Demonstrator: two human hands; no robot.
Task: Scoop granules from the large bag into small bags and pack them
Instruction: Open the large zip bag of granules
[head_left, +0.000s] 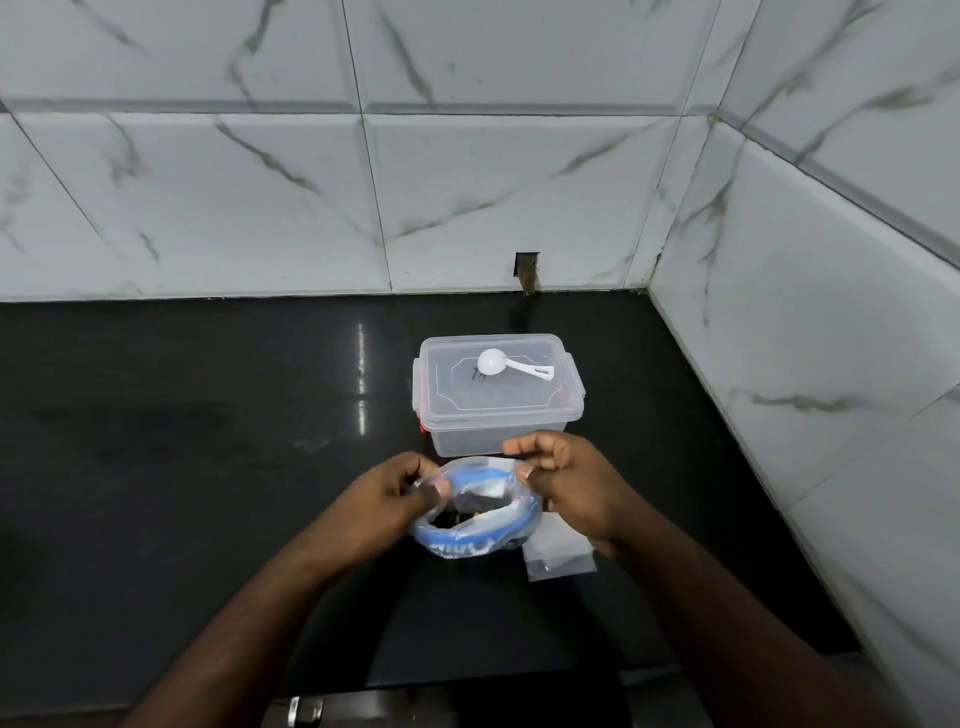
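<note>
The large bag (470, 538), clear plastic with a blue band, stands on the black counter (208, 467) with its mouth spread wide; dark granules (475, 505) show inside. My left hand (395, 491) pinches the left rim of the bag and my right hand (563, 475) pinches the right rim. Small clear bags (558, 556) lie flat on the counter just right of the large bag, partly under my right wrist. A white scoop (493, 362) rests on the closed lid of a clear plastic box (496, 395) right behind the bag.
Marble-tiled walls rise at the back (363, 197) and at the right (831, 338), forming a corner. The counter's front edge runs along the bottom, with a metal fitting (304, 712) below it. The box has red latches at its sides.
</note>
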